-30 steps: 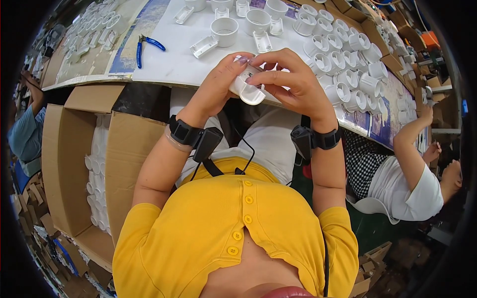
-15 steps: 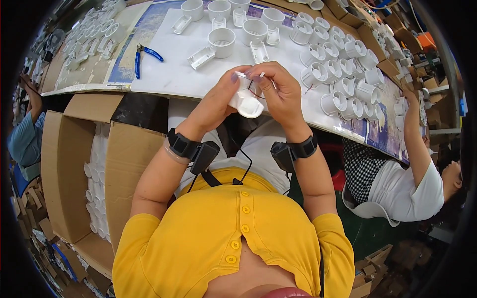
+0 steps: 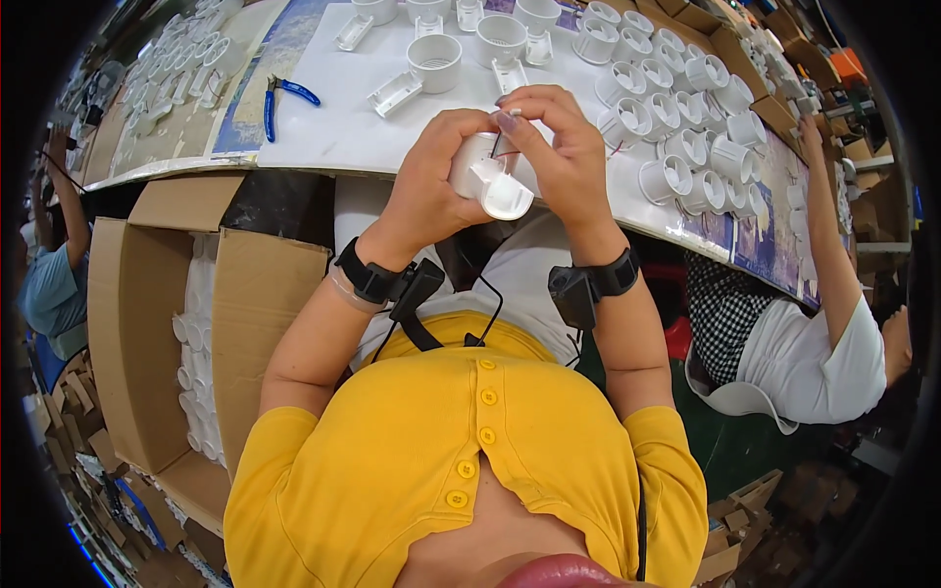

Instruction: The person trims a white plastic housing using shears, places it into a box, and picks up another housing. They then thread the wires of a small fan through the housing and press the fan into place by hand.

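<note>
My left hand [image 3: 431,181] is closed around a white plastic housing [image 3: 502,192], a round cup with a rounded tab, held over the table's near edge. Thin red and dark wires [image 3: 498,147] run from the housing up toward my right hand [image 3: 564,162]. Its thumb and index finger pinch the wires near a small white end piece [image 3: 516,113], too small to name surely. Beyond my hands, a round white cup [image 3: 434,63] stands on the white sheet with a rectangular tray part [image 3: 396,94] attached. More such housings are behind it.
Blue-handled cutting pliers [image 3: 286,98] lie left of the white sheet. Many white cups with wires [image 3: 667,176] crowd the right side, and more parts [image 3: 186,78] lie far left. An open cardboard box [image 3: 265,323] of white parts stands left of me. A co-worker [image 3: 804,353] sits at right.
Both hands have shifted slightly away from me. The housing has turned, showing more of its round cup side. My right hand has moved up and right, drawing the wires along.
</note>
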`<state>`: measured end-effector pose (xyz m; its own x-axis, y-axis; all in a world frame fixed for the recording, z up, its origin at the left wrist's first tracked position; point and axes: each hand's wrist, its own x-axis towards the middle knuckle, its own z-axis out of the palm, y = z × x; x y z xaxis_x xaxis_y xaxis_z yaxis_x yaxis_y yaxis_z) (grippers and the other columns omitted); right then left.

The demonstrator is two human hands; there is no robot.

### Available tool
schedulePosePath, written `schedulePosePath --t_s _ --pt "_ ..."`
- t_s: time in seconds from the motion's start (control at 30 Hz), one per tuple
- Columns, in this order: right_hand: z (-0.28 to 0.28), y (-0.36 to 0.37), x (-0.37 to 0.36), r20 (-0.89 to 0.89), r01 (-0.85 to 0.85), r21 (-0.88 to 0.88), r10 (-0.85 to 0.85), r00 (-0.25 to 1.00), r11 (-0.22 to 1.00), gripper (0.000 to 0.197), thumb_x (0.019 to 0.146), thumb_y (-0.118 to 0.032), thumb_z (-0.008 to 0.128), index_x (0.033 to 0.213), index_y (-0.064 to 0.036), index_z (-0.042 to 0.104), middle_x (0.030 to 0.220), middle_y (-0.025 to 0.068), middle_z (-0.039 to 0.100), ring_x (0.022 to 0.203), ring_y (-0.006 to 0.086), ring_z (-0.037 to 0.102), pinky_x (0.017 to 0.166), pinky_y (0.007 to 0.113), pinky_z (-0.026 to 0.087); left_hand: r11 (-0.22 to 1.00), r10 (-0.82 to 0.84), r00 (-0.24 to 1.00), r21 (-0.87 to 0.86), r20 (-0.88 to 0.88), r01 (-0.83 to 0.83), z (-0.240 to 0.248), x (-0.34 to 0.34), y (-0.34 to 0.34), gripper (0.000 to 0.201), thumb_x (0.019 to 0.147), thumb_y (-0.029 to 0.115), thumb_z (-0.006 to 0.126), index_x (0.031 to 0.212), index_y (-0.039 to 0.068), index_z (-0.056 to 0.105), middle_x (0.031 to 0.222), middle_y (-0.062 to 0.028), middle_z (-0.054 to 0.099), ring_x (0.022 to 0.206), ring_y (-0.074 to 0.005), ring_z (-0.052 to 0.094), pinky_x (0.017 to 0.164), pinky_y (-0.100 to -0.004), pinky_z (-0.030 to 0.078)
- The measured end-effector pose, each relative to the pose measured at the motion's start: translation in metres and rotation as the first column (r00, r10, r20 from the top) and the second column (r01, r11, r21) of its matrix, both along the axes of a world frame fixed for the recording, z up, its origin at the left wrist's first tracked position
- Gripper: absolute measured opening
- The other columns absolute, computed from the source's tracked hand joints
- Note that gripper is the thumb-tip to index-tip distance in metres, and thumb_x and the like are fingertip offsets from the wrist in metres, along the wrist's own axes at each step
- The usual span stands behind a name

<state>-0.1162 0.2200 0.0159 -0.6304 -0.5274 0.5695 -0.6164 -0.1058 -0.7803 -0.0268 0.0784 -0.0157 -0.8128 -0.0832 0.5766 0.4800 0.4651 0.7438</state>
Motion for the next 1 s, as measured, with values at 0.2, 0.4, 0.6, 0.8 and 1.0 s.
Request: schedulePosePath --t_s 0.2,0.4,0.6,0.8,1.0 --pt "0.004 0.002 -0.001 0.34 -0.125 0.038 0.105 0.934 0.991 0.008 0.087 -0.004 0.061 0.09 0.0013 0.067 0.099 0.0055 0.061 0.093 0.0134 0.056 0.078 0.027 0.048 0.996 0.02 0.997 0.092 -0.069 -0.013 -0.003 0.003 0.009 0.063 0.061 0.013 0.082 0.116 0.008 0.051 0.111 -0.0112 0.055 0.103 -0.0287 0.055 0.088 -0.0343 0.046" --pt "0.007 0.0 0.003 0.472 0.011 -0.156 0.064 0.879 0.988 0.016 0.09 -0.008 0.058 0.102 0.0006 0.065 0.098 0.0046 0.061 0.095 0.0121 0.055 0.085 0.026 0.044 0.998 0.041 0.971 0.055 -0.234 -0.029 0.002 0.001 0.005 0.061 0.059 0.011 0.083 0.113 0.011 0.053 0.114 -0.0126 0.055 0.105 -0.0294 0.054 0.088 -0.0353 0.046" --pt "-0.002 0.024 0.014 0.597 -0.044 -0.082 0.085 0.798 0.996 0.022 0.092 -0.013 0.057 0.109 -0.0003 0.063 0.101 0.0059 0.063 0.102 0.0113 0.053 0.093 0.026 0.04 0.994 0.105 0.965 0.012 -0.241 -0.105 0.007 0.001 0.0 0.061 0.058 0.011 0.084 0.111 0.012 0.055 0.115 -0.0126 0.055 0.105 -0.029 0.054 0.087 -0.0354 0.046" --pt "0.011 0.007 0.025 0.436 -0.06 -0.1 0.098 0.895 0.993 0.02 0.093 -0.011 0.057 0.106 0.0019 0.064 0.097 0.0077 0.066 0.095 0.0116 0.058 0.087 0.025 0.044 0.991 0.114 0.967 -0.047 -0.226 -0.128 0.006 0.0 0.001 0.062 0.058 0.011 0.084 0.112 0.011 0.054 0.116 -0.0114 0.054 0.107 -0.0293 0.053 0.089 -0.0364 0.045" --pt "0.026 0.004 0.024 0.158 -0.061 0.022 0.057 0.986 0.998 0.018 0.093 -0.01 0.057 0.101 0.0033 0.066 0.084 0.0066 0.067 0.083 0.0115 0.061 0.079 0.024 0.048 0.993 0.106 0.992 -0.045 -0.075 -0.109 0.001 0.003 0.005 0.065 0.058 0.01 0.083 0.115 0.011 0.051 0.117 -0.0108 0.054 0.109 -0.0296 0.051 0.091 -0.0368 0.044"
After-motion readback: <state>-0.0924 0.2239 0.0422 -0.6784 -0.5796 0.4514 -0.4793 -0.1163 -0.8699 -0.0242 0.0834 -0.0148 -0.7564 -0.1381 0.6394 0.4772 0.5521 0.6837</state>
